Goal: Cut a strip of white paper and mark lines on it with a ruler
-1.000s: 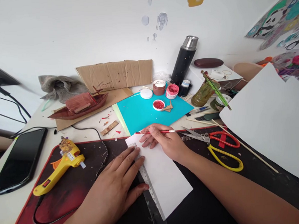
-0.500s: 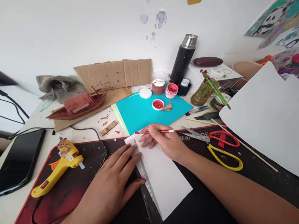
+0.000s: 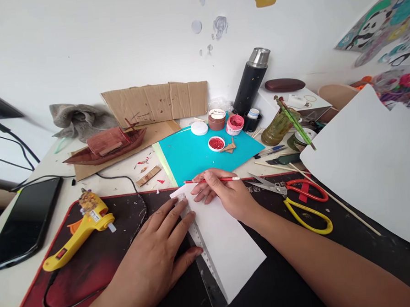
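Note:
A clear ruler (image 3: 206, 259) lies along the left part of a white sheet of paper (image 3: 226, 244). My left hand (image 3: 158, 247) rests flat over the ruler's left side, fingers stretched out, fingertips pressing on it and the paper. My right hand (image 3: 224, 193) is closed around a red pencil (image 3: 199, 181) near the sheet's far end. The pencil is held nearly level, its tip pointing left, just beyond the ruler's far end. Whether the tip touches the paper I cannot tell.
A yellow glue gun (image 3: 88, 228) and a phone (image 3: 26, 218) lie left. Scissors (image 3: 279, 190), wooden sticks (image 3: 345, 205) and large white paper (image 3: 370, 163) are right. Behind stand a red-brown model boat (image 3: 108, 142), paint jars (image 3: 234, 124) on teal card (image 3: 188, 159), and a black flask (image 3: 251, 84).
The near end of the ruler and the paper have shifted slightly to the right, along with my left hand. My right hand and the pencil have hardly moved.

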`<state>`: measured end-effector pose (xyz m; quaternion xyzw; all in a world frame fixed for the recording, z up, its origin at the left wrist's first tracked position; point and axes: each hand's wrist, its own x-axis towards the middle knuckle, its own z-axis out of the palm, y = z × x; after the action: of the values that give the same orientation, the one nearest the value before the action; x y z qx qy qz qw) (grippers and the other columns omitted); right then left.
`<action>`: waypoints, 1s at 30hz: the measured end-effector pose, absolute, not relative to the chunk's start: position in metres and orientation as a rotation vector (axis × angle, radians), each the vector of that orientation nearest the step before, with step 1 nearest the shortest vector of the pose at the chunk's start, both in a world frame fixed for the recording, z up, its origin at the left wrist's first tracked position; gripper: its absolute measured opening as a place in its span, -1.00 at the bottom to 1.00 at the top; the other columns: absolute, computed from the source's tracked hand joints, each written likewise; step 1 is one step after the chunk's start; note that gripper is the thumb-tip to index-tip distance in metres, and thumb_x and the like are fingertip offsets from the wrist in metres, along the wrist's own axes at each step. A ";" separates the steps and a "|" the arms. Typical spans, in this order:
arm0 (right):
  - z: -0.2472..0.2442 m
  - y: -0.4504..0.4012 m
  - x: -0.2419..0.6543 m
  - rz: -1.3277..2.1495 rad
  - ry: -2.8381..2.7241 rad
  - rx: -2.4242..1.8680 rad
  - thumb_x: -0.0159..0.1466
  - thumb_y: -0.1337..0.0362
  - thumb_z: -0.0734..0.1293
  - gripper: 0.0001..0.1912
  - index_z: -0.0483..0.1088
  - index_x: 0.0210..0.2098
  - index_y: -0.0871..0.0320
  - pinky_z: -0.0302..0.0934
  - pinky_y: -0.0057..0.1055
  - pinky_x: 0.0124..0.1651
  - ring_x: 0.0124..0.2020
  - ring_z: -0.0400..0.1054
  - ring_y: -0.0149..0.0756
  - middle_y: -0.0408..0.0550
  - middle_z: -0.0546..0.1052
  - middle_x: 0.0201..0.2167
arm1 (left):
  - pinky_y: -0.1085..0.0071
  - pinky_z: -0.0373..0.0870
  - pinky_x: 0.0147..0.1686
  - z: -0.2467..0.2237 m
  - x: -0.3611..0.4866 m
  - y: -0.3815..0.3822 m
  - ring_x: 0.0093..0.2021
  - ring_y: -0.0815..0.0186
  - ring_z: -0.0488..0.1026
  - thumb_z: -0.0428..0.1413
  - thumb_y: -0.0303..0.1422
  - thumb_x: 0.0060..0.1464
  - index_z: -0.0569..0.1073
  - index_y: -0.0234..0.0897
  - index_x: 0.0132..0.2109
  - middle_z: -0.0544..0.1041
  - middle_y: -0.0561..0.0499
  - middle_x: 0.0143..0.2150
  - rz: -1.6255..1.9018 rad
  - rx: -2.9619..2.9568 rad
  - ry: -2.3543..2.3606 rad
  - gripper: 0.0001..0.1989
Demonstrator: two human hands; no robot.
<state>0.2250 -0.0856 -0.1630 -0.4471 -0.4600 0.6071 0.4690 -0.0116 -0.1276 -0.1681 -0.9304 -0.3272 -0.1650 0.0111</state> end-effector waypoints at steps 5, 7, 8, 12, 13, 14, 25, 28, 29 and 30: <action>-0.164 -0.086 0.224 1.490 -1.112 -1.092 0.37 -0.38 0.39 -0.34 0.57 -0.13 0.14 0.44 -0.43 -0.33 -0.32 0.68 -0.24 0.04 0.74 -0.27 | -0.09 0.55 0.24 -0.168 -0.011 -0.129 0.40 -0.13 0.43 0.09 0.05 0.43 0.49 -0.25 0.29 0.52 -0.25 0.38 -0.512 -2.919 -1.051 -0.46; -0.164 -0.087 0.224 1.489 -1.112 -1.095 0.37 -0.37 0.38 -0.35 0.57 -0.14 0.14 0.44 -0.43 -0.33 -0.32 0.68 -0.24 0.04 0.74 -0.27 | -0.09 0.56 0.24 -0.168 -0.011 -0.128 0.41 -0.12 0.42 0.10 0.04 0.43 0.48 -0.24 0.30 0.51 -0.24 0.39 -0.513 -2.933 -1.057 -0.47; -0.164 -0.087 0.224 1.489 -1.112 -1.098 0.37 -0.37 0.38 -0.35 0.57 -0.14 0.13 0.44 -0.42 -0.33 -0.32 0.68 -0.24 0.04 0.74 -0.27 | -0.09 0.56 0.24 -0.168 -0.012 -0.128 0.41 -0.12 0.42 0.11 0.03 0.43 0.48 -0.23 0.30 0.51 -0.23 0.40 -0.514 -2.937 -1.057 -0.47; -0.164 -0.086 0.224 1.492 -1.116 -1.107 0.37 -0.38 0.38 -0.35 0.58 -0.14 0.13 0.44 -0.40 -0.32 -0.32 0.68 -0.22 0.05 0.74 -0.27 | -0.09 0.56 0.22 -0.167 -0.012 -0.128 0.42 -0.11 0.41 0.09 0.02 0.45 0.47 -0.21 0.31 0.50 -0.21 0.41 -0.522 -2.933 -1.049 -0.49; -0.163 -0.086 0.225 1.495 -1.117 -1.108 0.38 -0.38 0.37 -0.35 0.58 -0.13 0.13 0.44 -0.40 -0.31 -0.31 0.68 -0.22 0.05 0.74 -0.28 | -0.09 0.57 0.22 -0.166 -0.012 -0.128 0.41 -0.11 0.42 0.09 0.01 0.45 0.47 -0.21 0.30 0.51 -0.21 0.40 -0.525 -2.931 -1.048 -0.50; -0.163 -0.086 0.225 1.498 -1.117 -1.109 0.38 -0.38 0.37 -0.35 0.58 -0.13 0.14 0.45 -0.40 -0.31 -0.31 0.68 -0.22 0.04 0.74 -0.28 | -0.08 0.57 0.22 -0.166 -0.012 -0.129 0.40 -0.10 0.43 0.09 0.01 0.45 0.47 -0.22 0.30 0.52 -0.21 0.39 -0.529 -2.930 -1.048 -0.50; -0.162 -0.086 0.224 1.479 -1.134 -1.107 0.38 -0.38 0.37 -0.35 0.58 -0.14 0.13 0.45 -0.40 -0.32 -0.31 0.68 -0.23 0.04 0.73 -0.27 | -0.03 0.59 0.16 -0.164 -0.011 -0.129 0.29 -0.07 0.52 0.08 -0.02 0.46 0.49 -0.23 0.30 0.57 -0.21 0.31 -0.545 -2.931 -1.053 -0.52; -0.162 -0.086 0.224 1.476 -1.128 -1.110 0.38 -0.38 0.37 -0.35 0.58 -0.13 0.13 0.45 -0.39 -0.33 -0.32 0.68 -0.22 0.04 0.73 -0.27 | -0.04 0.57 0.18 -0.164 -0.011 -0.129 0.30 -0.08 0.51 0.10 -0.01 0.44 0.49 -0.21 0.31 0.57 -0.20 0.33 -0.550 -2.946 -1.077 -0.51; -0.162 -0.086 0.224 1.475 -1.124 -1.108 0.38 -0.38 0.37 -0.35 0.58 -0.13 0.13 0.45 -0.40 -0.33 -0.32 0.68 -0.22 0.04 0.73 -0.27 | -0.04 0.57 0.19 -0.165 -0.011 -0.129 0.31 -0.08 0.51 0.11 0.00 0.44 0.49 -0.20 0.31 0.56 -0.20 0.33 -0.552 -2.950 -1.087 -0.50; -0.162 -0.086 0.224 1.476 -1.120 -1.106 0.37 -0.38 0.38 -0.35 0.58 -0.13 0.13 0.45 -0.40 -0.34 -0.33 0.68 -0.22 0.04 0.73 -0.27 | -0.04 0.57 0.19 -0.165 -0.011 -0.129 0.32 -0.08 0.50 0.11 -0.01 0.44 0.49 -0.19 0.31 0.56 -0.20 0.34 -0.553 -2.952 -1.093 -0.51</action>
<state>0.2240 -0.0864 -0.1622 -0.4517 -0.4574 0.6029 0.4724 -0.0112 -0.1287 -0.1649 -0.9233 -0.3419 -0.1729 -0.0273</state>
